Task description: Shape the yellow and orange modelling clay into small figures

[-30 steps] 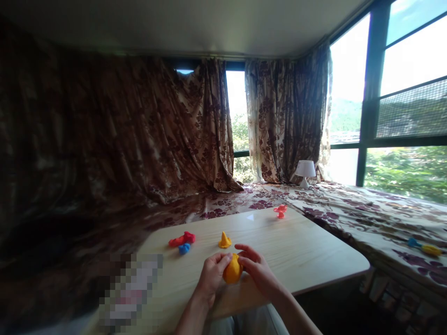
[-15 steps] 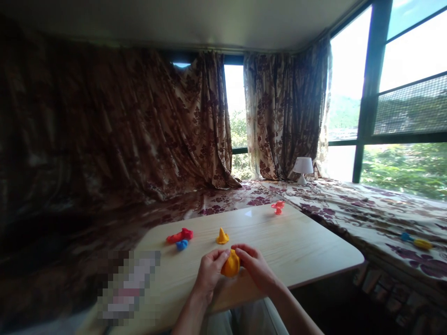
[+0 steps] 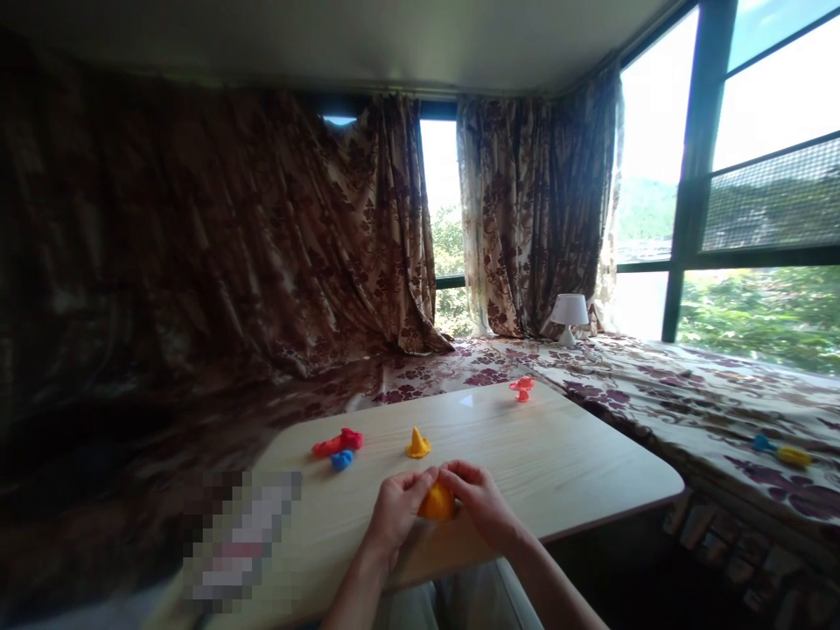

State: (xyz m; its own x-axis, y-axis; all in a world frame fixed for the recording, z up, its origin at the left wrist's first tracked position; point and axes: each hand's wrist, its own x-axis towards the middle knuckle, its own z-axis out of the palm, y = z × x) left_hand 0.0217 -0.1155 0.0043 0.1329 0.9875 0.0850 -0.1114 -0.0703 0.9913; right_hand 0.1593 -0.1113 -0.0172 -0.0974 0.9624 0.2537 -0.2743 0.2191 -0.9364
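Between my two hands is a yellow-orange lump of modelling clay (image 3: pixel 437 502), held over the near part of the table. My left hand (image 3: pixel 402 510) pinches its upper left edge with thumb and fingers. On the other side, my right hand (image 3: pixel 477 499) grips the upper right edge, its fingertips close to the left ones. The fingers hide the top of the lump. Just beyond my hands stands a yellow cone-shaped clay piece (image 3: pixel 417 444) with a wide, uneven base.
A red clay piece (image 3: pixel 338 443) and a blue clay lump (image 3: pixel 342 460) lie left on the pale wooden table (image 3: pixel 577 464). A pink-red piece (image 3: pixel 522 389) stands at its far edge. A blurred-out patch (image 3: pixel 246 538) covers the near left. A white lamp (image 3: pixel 570 312) stands behind.
My hands have drawn closer together at the top of the yellow lump, and my right fingers have closed onto it. Less of the lump shows. The view has shifted slightly.
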